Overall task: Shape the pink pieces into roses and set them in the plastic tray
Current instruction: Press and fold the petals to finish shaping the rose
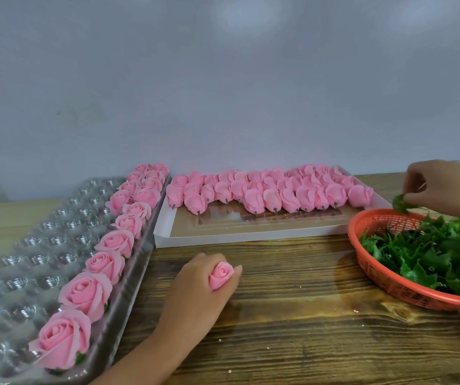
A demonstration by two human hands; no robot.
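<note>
- 1 wooden table (pixel 292 315) carries everything and runs back to a pale wall (pixel 223 93).
- 1 clear plastic tray (pixel 28 245) lies along the table's left edge, with rows of round cups, most of them bare.
- Finished roses (pixel 87 294) fill the tray's right side. I count 14: 6 in a single file at the near end, then 4 pairs toward the back. The far ones crowd together, so that count may be off by 1.
- 1 white box (pixel 162 232) sits at the table's back edge, just beside the tray.
- The pink pieces (pixel 253 202) lie in overlapping rows across the back half of the box, short stems pointing forward. There are well over 20, too overlapped to count exactly.
- The left hand (pixel 203 290) rests on the table in front of the box, fingers curled round 1 rose (pixel 221 275), its bloom facing up.
- The right hand (pixel 442 187) is raised over the right edge, thumb and fingertips pinched together on 1 green leaf piece (pixel 399 204).
- 1 orange-red basket (pixel 384 276) stands at the right edge below that hand, holding a heap of green leaves (pixel 431 254) too tangled to count.
- 4 pale crumbs (pixel 356 310) dot the near part of the table.
</note>
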